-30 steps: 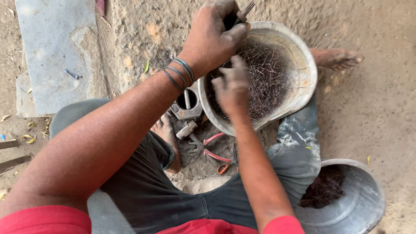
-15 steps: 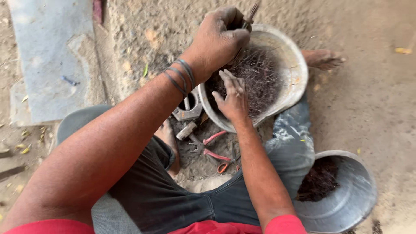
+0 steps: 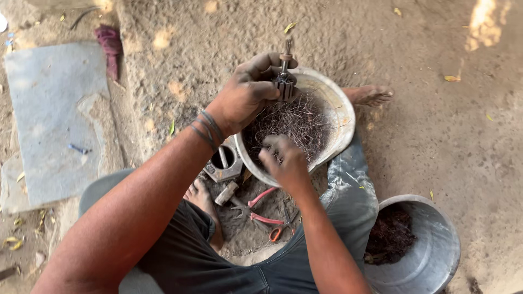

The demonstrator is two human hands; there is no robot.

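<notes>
Head view: rotor [image 3: 284,76] upright, shaft up.

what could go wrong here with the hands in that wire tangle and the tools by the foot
1. The right hand is in the tangled wire bare, so thin strands could cut or prick the fingers.
2. The left hand grips the slotted metal core above the bowl; a slip could drop it or scrape the knuckles.
3. Pliers and a hammer lie beside the bare foot, which could press on them.
</notes>
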